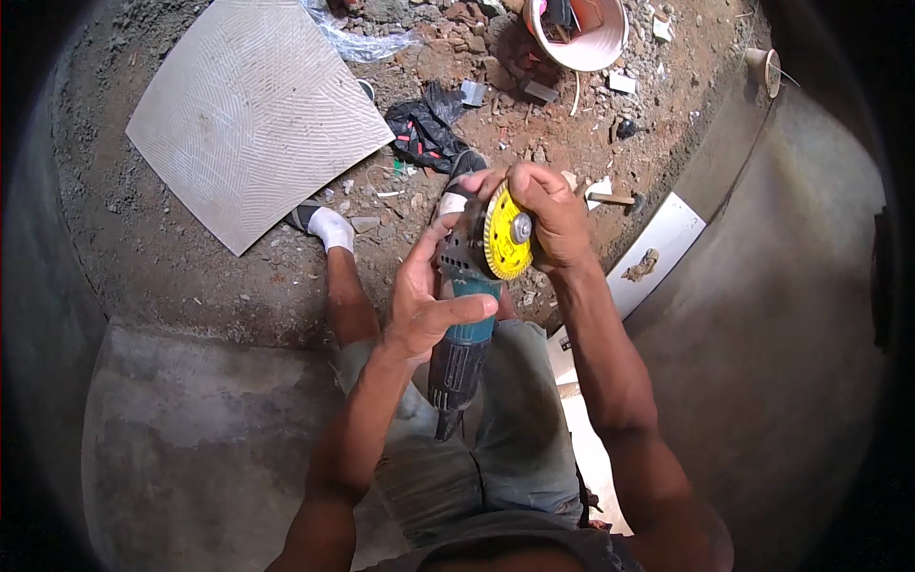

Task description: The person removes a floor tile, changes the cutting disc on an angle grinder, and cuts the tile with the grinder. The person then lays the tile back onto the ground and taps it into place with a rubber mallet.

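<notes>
I hold a teal and black angle grinder (464, 353) upright over my lap, its head pointing away from me. My left hand (426, 297) wraps around the teal body just below the head. My right hand (548, 214) curls over the yellow cutting disc (505, 243) mounted on the head, fingers on its rim and far side. The disc's metal centre nut faces the camera.
A large grey tile (253, 110) lies back side up on the dirt floor at upper left. A white bucket (581, 33) stands at the top. A black bag (426, 129), rubble, a hammer (615, 198) and a white tile strip (658, 248) lie around. I sit on a concrete ledge (200, 429).
</notes>
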Available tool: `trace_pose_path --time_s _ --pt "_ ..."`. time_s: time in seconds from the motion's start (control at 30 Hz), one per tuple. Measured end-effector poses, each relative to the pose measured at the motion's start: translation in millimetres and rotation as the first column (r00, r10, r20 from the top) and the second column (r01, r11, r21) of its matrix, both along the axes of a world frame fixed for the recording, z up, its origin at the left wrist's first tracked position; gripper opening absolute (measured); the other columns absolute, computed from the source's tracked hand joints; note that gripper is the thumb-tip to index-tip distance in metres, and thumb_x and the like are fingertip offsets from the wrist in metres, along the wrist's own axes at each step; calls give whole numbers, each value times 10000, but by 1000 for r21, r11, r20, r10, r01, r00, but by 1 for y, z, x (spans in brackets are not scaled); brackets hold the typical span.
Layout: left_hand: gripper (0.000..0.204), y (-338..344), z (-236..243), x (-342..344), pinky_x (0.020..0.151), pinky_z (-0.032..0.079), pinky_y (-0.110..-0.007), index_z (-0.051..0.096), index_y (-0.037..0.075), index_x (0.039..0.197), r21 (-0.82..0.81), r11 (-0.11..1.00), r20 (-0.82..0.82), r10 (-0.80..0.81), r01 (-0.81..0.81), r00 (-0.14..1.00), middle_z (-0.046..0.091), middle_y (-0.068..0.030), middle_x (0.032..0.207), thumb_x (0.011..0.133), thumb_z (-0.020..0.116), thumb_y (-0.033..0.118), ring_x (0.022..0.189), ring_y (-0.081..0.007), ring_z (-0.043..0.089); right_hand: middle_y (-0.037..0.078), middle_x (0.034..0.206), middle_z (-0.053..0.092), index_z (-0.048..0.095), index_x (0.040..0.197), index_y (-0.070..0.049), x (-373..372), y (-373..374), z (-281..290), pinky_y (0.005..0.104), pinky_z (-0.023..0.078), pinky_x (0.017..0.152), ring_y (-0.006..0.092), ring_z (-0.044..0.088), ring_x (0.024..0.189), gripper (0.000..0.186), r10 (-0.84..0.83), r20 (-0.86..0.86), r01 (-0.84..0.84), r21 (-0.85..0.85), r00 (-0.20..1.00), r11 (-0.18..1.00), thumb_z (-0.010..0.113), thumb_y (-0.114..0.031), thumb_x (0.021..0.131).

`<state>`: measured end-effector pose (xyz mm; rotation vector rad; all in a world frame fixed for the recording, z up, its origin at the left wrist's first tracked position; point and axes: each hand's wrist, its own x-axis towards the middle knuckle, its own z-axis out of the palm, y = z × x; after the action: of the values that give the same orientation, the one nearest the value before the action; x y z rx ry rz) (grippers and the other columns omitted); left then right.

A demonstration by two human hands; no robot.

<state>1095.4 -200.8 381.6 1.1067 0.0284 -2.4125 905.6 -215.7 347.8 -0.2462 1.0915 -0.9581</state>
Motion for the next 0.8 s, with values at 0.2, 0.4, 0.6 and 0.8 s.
trace_pose_path --time_s 0.2,0.4,0.6,0.8 --pt "1031 10 -5 1 939 535 -342 262 -46 1505 -200 979 128 -10 36 992 569 -141 1290 761 888 297 1109 -200 623 168 987 739 676 980 27 17 0 4 256 568 725 151 704 792 314 -119 -111 143 239 987 960 662 -287 978" --pt "817 12 -10 11 940 495 -380 494 -55 1367 -418 844 494 -101 337 864 671 -205 1166 897 672 589 1103 -267 660 86 843 711 676 944 15 27 2 16 259 540 610 124 674 699 285 -161 -162 201 266 973 943 694 -269 960" --pt "792 12 -21 23 901 500 -432 524 -55 1329 -377 715 649 -250 589 719 676 -260 1099 927 591 624 1035 -376 677 26 811 686 696 951 -2 38 18 2 233 497 622 87 629 682 283 -171 -323 264 270 931 926 728 -283 932" --pt "719 14 -30 37 865 511 -379 553 -56 1286 -364 747 586 -282 557 760 706 -195 1056 949 597 577 985 -269 688 1 807 658 683 913 -31 55 33 -7 233 468 605 76 600 669 240 -224 -416 362 289 881 886 700 -268 952"
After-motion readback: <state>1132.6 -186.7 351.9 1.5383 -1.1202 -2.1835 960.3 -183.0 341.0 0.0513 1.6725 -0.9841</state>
